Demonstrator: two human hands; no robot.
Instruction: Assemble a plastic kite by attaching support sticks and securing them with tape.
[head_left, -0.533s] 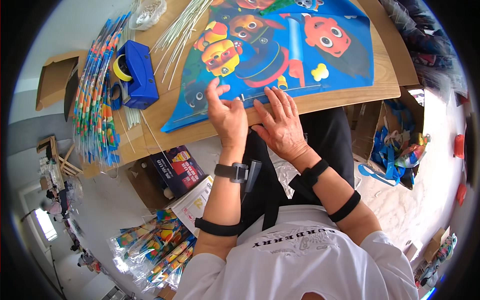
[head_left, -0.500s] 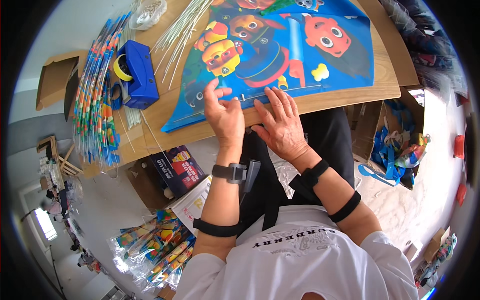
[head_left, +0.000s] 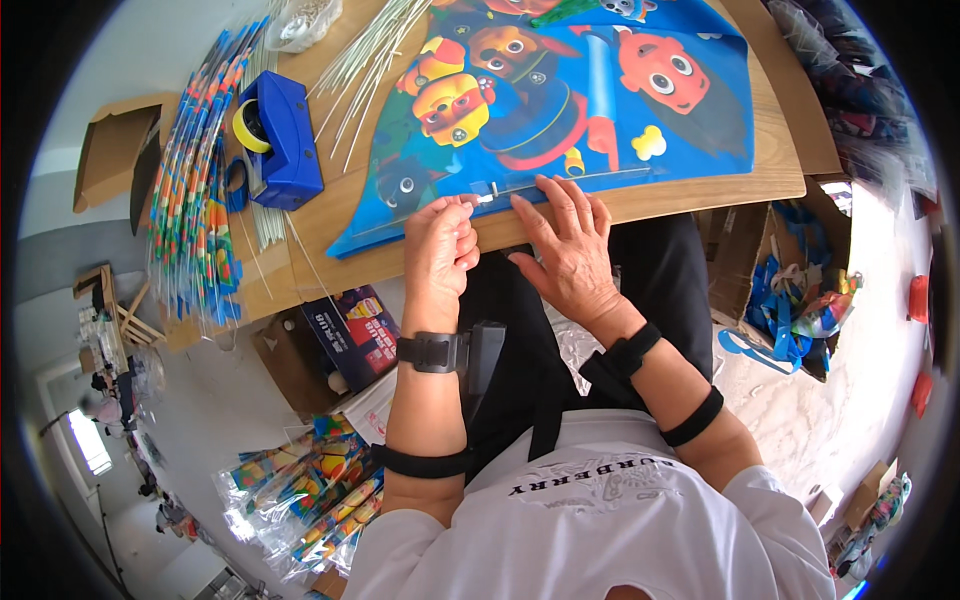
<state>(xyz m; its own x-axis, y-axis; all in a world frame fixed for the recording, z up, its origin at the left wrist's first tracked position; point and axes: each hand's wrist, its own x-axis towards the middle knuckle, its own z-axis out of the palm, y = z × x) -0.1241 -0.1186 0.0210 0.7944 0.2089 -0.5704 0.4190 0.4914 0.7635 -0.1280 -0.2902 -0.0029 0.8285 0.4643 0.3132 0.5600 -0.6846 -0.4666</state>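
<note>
A blue printed sheet (head_left: 560, 130) with cartoon figures, kite-like in shape, lies across the wooden table. A thin clear rod or sleeve (head_left: 610, 176) runs along its near edge. My left hand (head_left: 438, 245) is closed at that edge, thumb and index finger pinched together; what they hold, if anything, is too small to make out. Right at those fingertips shows a small white piece (head_left: 486, 197). My right hand (head_left: 570, 240) rests open, its fingertips pressing the sheet's near edge just right of the white piece.
Left on the table (head_left: 300, 265) stand a blue tape dispenser (head_left: 290, 140) and a bundle of colourful wrapped rolls (head_left: 200, 170). Thin white rods (head_left: 370, 80) lie behind. A plastic bag (head_left: 300, 22) sits at the far left. Below right is an open cardboard box (head_left: 735, 255).
My left hand has drawn slightly left and its raised fingers have curled into a pinch. The right hand stays almost in place on the sheet. The view has shifted a little.
</note>
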